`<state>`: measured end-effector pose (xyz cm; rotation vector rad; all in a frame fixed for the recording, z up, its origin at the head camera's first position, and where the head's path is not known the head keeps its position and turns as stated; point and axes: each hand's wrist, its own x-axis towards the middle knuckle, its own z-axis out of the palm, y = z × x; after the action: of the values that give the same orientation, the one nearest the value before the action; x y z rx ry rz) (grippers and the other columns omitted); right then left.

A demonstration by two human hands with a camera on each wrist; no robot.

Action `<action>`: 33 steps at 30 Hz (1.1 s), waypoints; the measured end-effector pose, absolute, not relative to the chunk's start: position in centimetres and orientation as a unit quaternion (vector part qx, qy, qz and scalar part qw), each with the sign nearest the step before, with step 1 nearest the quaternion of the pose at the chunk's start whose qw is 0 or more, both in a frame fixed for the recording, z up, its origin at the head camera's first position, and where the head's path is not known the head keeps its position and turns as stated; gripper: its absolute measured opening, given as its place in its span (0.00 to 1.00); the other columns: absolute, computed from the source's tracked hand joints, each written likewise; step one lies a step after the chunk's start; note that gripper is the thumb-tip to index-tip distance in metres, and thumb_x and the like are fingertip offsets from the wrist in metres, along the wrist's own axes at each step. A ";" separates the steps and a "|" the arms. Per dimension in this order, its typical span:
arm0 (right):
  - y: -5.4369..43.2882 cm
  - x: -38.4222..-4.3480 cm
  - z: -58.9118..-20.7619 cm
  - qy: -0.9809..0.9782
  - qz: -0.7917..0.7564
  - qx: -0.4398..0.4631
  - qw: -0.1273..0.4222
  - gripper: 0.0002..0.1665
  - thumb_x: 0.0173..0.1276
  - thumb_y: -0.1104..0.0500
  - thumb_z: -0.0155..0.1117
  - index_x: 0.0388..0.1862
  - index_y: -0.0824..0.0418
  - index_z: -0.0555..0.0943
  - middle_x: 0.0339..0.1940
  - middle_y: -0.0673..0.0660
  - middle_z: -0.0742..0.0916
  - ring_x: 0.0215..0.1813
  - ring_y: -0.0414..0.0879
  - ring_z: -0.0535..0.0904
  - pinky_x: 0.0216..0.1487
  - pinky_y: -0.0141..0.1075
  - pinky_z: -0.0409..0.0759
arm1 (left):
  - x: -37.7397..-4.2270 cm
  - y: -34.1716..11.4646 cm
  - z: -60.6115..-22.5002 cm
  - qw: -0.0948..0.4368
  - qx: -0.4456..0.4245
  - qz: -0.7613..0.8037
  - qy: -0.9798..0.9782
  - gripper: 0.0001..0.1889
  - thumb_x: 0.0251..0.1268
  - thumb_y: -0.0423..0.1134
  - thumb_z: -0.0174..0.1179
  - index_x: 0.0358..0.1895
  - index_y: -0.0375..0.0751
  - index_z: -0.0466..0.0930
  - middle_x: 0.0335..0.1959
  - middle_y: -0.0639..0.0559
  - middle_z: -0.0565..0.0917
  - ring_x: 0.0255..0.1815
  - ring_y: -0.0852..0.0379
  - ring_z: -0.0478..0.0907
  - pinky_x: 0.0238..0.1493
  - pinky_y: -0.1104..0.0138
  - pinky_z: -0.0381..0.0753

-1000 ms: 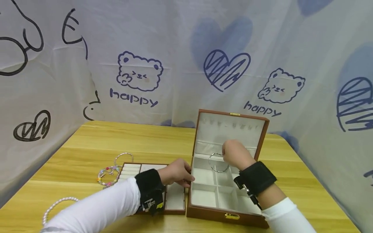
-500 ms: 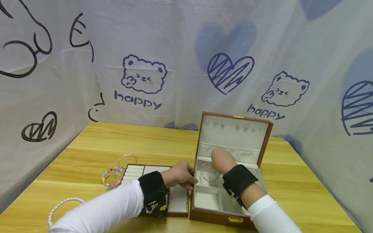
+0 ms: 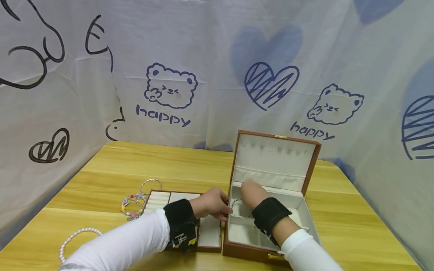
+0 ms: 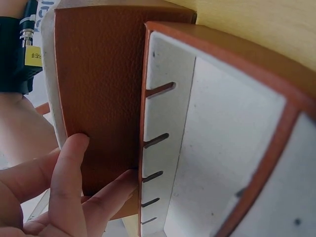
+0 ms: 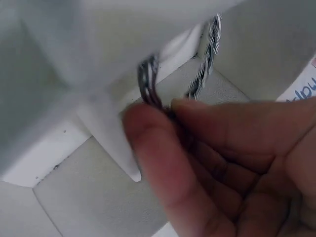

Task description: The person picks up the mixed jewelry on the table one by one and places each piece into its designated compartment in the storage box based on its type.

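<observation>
My right hand (image 3: 253, 194) is down inside the back left compartment of the brown jewelry box (image 3: 244, 251), whose lid stands raised. Between thumb and finger it pinches a twisted silver bangle (image 5: 210, 52); in the head view only an arc of the bangle shows beside the hand. My left hand (image 3: 213, 203) grips the box's left wall, with a digit over the white rim and fingertips against the brown outer side (image 4: 98, 74). Close along that side lies the brown jewelry tray (image 4: 227, 103) with its white lining, partly hidden by my left forearm.
Left of the tray lie a second silver bangle (image 3: 151, 180) and a colourful beaded bracelet (image 3: 123, 207). A pearl strand (image 3: 72, 236) lies nearer the front, partly behind my left sleeve. White cloth with drawings hangs behind the wooden table (image 3: 190, 160).
My right hand has moved left and down, carrying the bangle from above the box's middle into the back left compartment. My left hand stays at the wall; the head view has shifted slightly.
</observation>
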<state>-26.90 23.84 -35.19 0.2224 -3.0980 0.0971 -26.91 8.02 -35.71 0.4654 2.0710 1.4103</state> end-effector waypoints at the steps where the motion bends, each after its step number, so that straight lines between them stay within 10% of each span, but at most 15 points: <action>1: 23.7 -26.9 -35.2 -0.997 0.028 0.075 0.018 0.07 0.57 0.71 0.56 0.21 0.65 0.78 0.24 0.60 0.83 0.24 0.49 0.77 0.25 0.41 0.75 | -27.0 8.0 -35.7 0.293 0.174 0.529 0.777 0.15 0.57 0.24 0.58 0.49 0.23 0.75 0.31 0.40 0.81 0.23 0.61 0.79 0.29 0.66 0.83; 15: 23.9 -27.9 -35.7 -0.993 0.035 0.110 -0.023 0.04 0.54 0.73 0.57 0.23 0.68 0.77 0.26 0.63 0.84 0.24 0.49 0.75 0.28 0.40 0.74 | -27.1 8.2 -35.6 0.292 0.170 0.532 0.776 0.16 0.57 0.24 0.58 0.50 0.23 0.74 0.28 0.42 0.80 0.23 0.59 0.79 0.29 0.65 0.83; 33: 23.4 -28.2 -35.5 -0.991 0.045 0.084 -0.091 0.12 0.51 0.76 0.55 0.13 0.64 0.72 0.13 0.57 0.77 0.10 0.41 0.67 0.09 0.26 0.60 | -27.1 7.9 -35.2 0.290 0.166 0.526 0.782 0.13 0.58 0.24 0.58 0.47 0.24 0.76 0.27 0.46 0.78 0.23 0.61 0.77 0.29 0.66 0.83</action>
<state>-28.18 23.38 -35.48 0.2811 -3.3089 0.1486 -27.07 7.88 -35.15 0.4438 2.0866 1.4034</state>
